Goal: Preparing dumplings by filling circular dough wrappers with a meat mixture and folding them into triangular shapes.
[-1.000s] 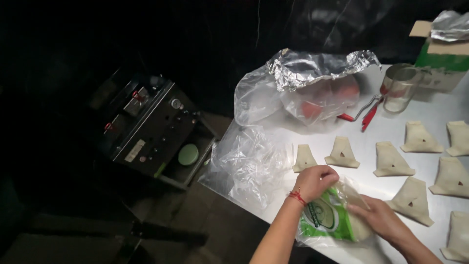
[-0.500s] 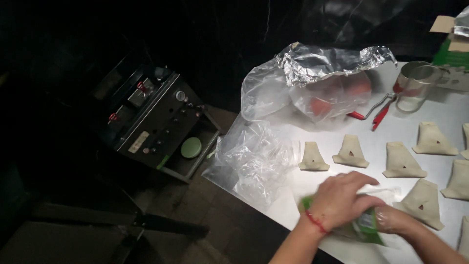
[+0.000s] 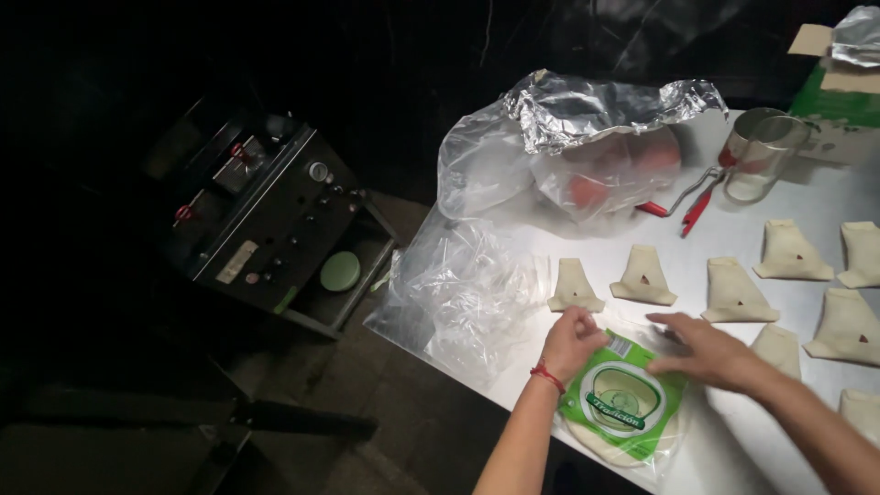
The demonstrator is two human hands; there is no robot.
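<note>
Tortilla pack [image 3: 626,406], green and white label, lies flat at the near edge of the table [image 3: 733,458], both hands on its far end. Left hand [image 3: 570,342], red band [image 3: 548,376] at the wrist, pinches the pack's far-left corner with curled fingers; right hand [image 3: 710,348] rests on the far-right edge, fingers spread flat, not closed on anything. Folded dough parcels [image 3: 644,276] sit in rows just beyond the pack, crumpled clear plastic [image 3: 463,293] to its left, foil-covered bag [image 3: 587,137] farther back.
</note>
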